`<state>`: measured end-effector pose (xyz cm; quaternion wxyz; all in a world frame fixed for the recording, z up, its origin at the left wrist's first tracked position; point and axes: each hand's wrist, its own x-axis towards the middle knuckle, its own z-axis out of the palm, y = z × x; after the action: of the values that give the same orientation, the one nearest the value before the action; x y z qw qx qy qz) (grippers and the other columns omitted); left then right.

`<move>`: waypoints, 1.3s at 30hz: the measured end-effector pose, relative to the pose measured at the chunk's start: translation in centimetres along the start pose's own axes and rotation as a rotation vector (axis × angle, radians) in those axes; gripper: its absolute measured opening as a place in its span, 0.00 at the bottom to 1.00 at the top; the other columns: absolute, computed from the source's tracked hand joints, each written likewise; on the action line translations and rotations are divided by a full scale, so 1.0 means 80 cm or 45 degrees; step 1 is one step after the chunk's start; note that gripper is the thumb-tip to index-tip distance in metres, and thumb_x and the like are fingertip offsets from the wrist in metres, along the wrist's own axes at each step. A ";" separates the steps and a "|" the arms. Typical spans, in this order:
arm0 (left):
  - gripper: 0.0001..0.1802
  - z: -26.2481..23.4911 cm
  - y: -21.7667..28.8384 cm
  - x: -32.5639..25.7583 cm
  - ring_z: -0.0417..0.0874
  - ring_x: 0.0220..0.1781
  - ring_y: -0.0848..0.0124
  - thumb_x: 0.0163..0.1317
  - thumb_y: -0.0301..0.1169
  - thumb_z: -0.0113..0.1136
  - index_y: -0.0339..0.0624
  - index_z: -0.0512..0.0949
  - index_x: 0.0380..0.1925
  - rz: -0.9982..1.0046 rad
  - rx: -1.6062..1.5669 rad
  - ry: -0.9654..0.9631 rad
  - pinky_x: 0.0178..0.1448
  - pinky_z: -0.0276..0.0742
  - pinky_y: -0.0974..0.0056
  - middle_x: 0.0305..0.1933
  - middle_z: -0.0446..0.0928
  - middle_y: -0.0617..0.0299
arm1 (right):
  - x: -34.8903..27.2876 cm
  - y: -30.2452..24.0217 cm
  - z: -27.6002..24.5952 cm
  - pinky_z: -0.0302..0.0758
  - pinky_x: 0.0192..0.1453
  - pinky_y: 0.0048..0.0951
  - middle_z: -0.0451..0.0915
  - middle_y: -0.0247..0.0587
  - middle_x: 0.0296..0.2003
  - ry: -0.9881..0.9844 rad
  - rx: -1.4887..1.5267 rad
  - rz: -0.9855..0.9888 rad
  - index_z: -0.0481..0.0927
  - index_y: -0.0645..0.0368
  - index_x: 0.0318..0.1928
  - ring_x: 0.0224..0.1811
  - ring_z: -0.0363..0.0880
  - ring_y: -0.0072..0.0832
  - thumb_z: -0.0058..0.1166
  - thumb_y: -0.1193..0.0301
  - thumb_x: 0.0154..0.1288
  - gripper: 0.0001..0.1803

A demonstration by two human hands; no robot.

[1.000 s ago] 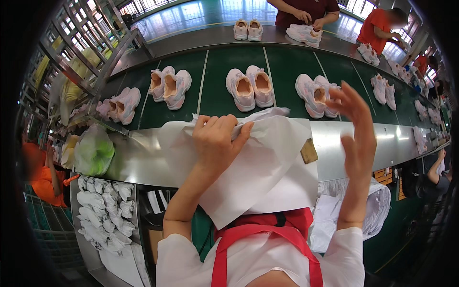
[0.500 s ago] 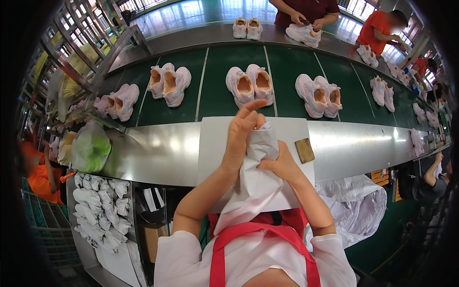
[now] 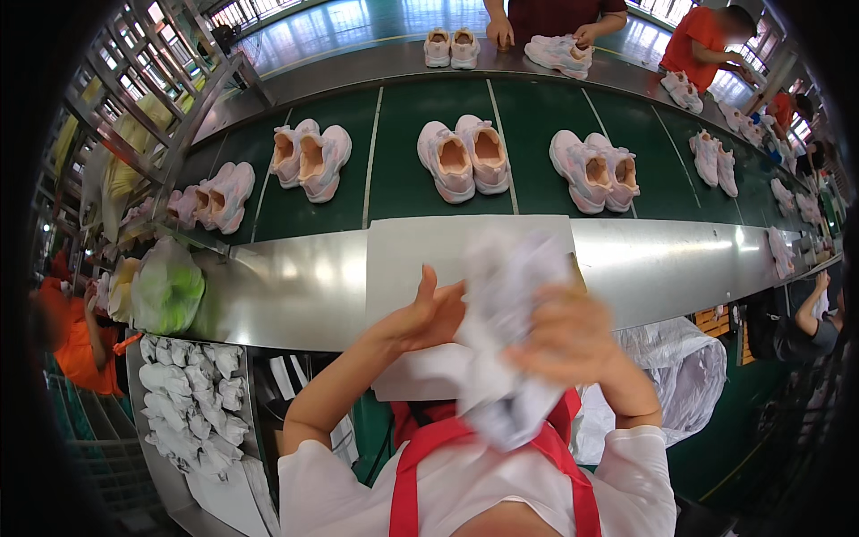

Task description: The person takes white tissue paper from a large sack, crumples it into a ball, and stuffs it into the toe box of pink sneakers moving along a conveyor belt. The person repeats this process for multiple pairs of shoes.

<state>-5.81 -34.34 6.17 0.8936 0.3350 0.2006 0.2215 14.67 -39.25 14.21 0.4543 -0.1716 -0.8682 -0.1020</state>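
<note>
A worker's right hand (image 3: 570, 333) grips a crumpled white paper sheet (image 3: 499, 309) — both motion-blurred — over the near edge of a flat white sheet (image 3: 407, 264) on a steel ledge (image 3: 286, 295). The left hand (image 3: 436, 318) is open just beside it. Pale sneakers (image 3: 456, 182) line the green conveyor belt (image 3: 394, 152) along the ledge's far edge.

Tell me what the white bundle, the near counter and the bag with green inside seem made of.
White bundle: probably matte paper, with crumpled folds, though blurred. Near counter: likely smooth bare metal, given its bright glare. Bag: apparently thin, glossy plastic; green shows through.
</note>
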 end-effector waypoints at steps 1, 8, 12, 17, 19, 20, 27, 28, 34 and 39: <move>0.60 0.002 0.003 0.010 0.69 0.62 0.59 0.43 0.77 0.37 0.42 0.51 0.66 -0.029 -0.070 0.033 0.60 0.71 0.55 0.62 0.66 0.50 | -0.001 -0.011 0.026 0.77 0.47 0.31 0.67 0.29 0.21 -0.004 0.071 -0.134 0.78 0.55 0.36 0.29 0.73 0.25 0.57 0.72 0.44 0.14; 0.37 0.003 0.021 0.035 0.77 0.51 0.68 0.59 0.55 0.54 0.40 0.64 0.59 -0.056 -0.013 0.102 0.53 0.76 0.65 0.55 0.72 0.53 | -0.011 -0.007 0.068 0.73 0.32 0.26 0.66 0.32 0.21 -0.188 0.396 -0.066 0.76 0.58 0.34 0.26 0.71 0.27 0.56 0.75 0.43 0.13; 0.27 0.022 0.025 0.055 0.77 0.47 0.73 0.57 0.41 0.62 0.39 0.69 0.53 -0.070 0.290 0.174 0.49 0.75 0.67 0.50 0.74 0.58 | -0.011 -0.001 0.061 0.73 0.32 0.29 0.70 0.33 0.24 -0.295 0.451 0.061 0.77 0.57 0.35 0.28 0.73 0.27 0.58 0.73 0.42 0.14; 0.25 -0.032 -0.014 0.070 0.75 0.50 0.71 0.55 0.39 0.62 0.38 0.71 0.49 0.717 0.979 0.004 0.53 0.70 0.65 0.47 0.75 0.59 | -0.021 0.009 0.050 0.72 0.42 0.28 0.78 0.38 0.35 0.114 0.315 0.863 0.76 0.59 0.41 0.35 0.77 0.30 0.63 0.72 0.48 0.18; 0.28 -0.044 -0.009 0.061 0.74 0.52 0.69 0.54 0.39 0.63 0.39 0.69 0.52 0.728 0.781 -0.061 0.57 0.68 0.64 0.49 0.74 0.58 | -0.009 0.001 0.058 0.72 0.45 0.26 0.78 0.39 0.35 0.248 0.669 1.504 0.74 0.61 0.43 0.36 0.77 0.30 0.64 0.71 0.50 0.19; 0.29 -0.029 0.009 0.052 0.74 0.53 0.68 0.54 0.38 0.63 0.40 0.67 0.54 0.497 0.348 -0.013 0.59 0.67 0.64 0.51 0.73 0.57 | -0.006 0.007 0.055 0.72 0.45 0.27 0.79 0.41 0.35 0.247 0.693 1.526 0.73 0.62 0.44 0.38 0.77 0.29 0.66 0.70 0.50 0.22; 0.22 0.019 0.060 0.026 0.75 0.44 0.75 0.56 0.40 0.64 0.38 0.71 0.44 0.515 1.154 0.361 0.49 0.70 0.70 0.40 0.75 0.62 | -0.029 0.028 0.077 0.73 0.45 0.28 0.79 0.45 0.36 -0.167 0.654 1.564 0.72 0.62 0.43 0.40 0.79 0.32 0.66 0.67 0.50 0.22; 0.20 0.012 0.054 0.031 0.75 0.42 0.75 0.56 0.38 0.65 0.38 0.71 0.42 0.533 1.065 0.401 0.46 0.71 0.70 0.38 0.75 0.63 | -0.030 0.028 0.081 0.73 0.45 0.29 0.79 0.45 0.36 -0.144 0.622 1.569 0.72 0.62 0.43 0.40 0.79 0.32 0.66 0.66 0.49 0.23; 0.13 0.006 0.062 0.031 0.75 0.36 0.79 0.58 0.34 0.63 0.38 0.72 0.36 0.762 0.953 0.612 0.40 0.71 0.73 0.34 0.76 0.65 | -0.016 0.026 0.093 0.73 0.48 0.31 0.79 0.45 0.38 0.109 0.319 1.387 0.71 0.63 0.49 0.41 0.78 0.35 0.68 0.63 0.47 0.30; 0.18 0.017 0.068 0.040 0.78 0.39 0.75 0.55 0.37 0.66 0.37 0.73 0.38 0.842 0.630 0.564 0.42 0.74 0.71 0.37 0.77 0.61 | -0.015 0.038 0.084 0.72 0.48 0.29 0.79 0.46 0.40 -0.110 0.851 1.814 0.71 0.64 0.51 0.43 0.77 0.29 0.64 0.66 0.51 0.28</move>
<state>-3.91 -29.67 10.20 0.6040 0.5285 0.3157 0.5062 11.39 -34.45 9.50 0.4037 -0.5447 -0.5506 0.4870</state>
